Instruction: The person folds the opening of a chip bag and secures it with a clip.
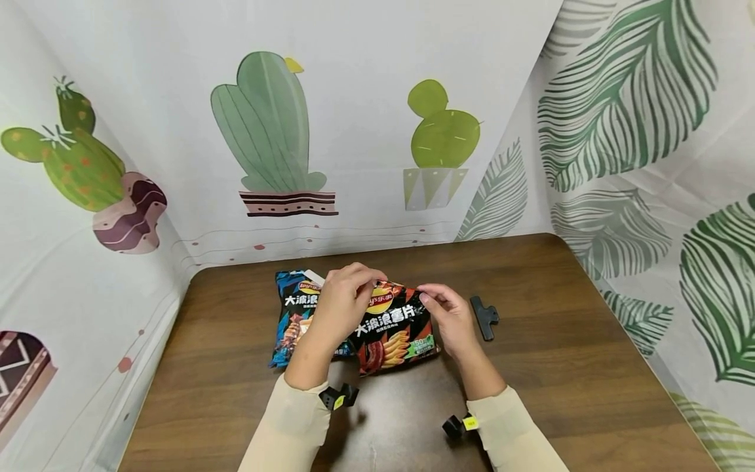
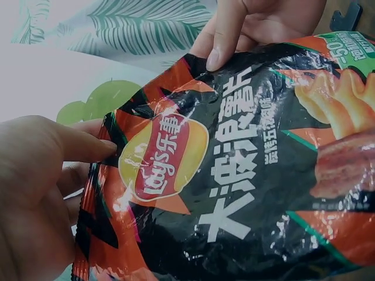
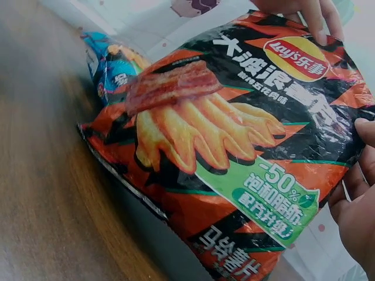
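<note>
Both hands hold a black and orange bag of Lay's potato chips [image 1: 389,328] above the brown table. My left hand [image 1: 348,298] pinches its top edge near the corner, thumb in front and fingers behind, as the left wrist view shows. At the bag's right side my right hand [image 1: 451,314] pinches the edge, with the thumb [image 2: 215,58] on the printed front. Behind and to the left lies a blue chip bag [image 1: 289,321], partly covered by my left hand and the held bag. A white strip [image 1: 314,278] sits at the blue bag's top edge.
A black clip [image 1: 486,318] lies on the wooden table [image 1: 560,341] to the right of my right hand. Cloth printed with cacti and leaves hangs behind the table and along its sides. Each wrist wears a small black camera [image 1: 339,397].
</note>
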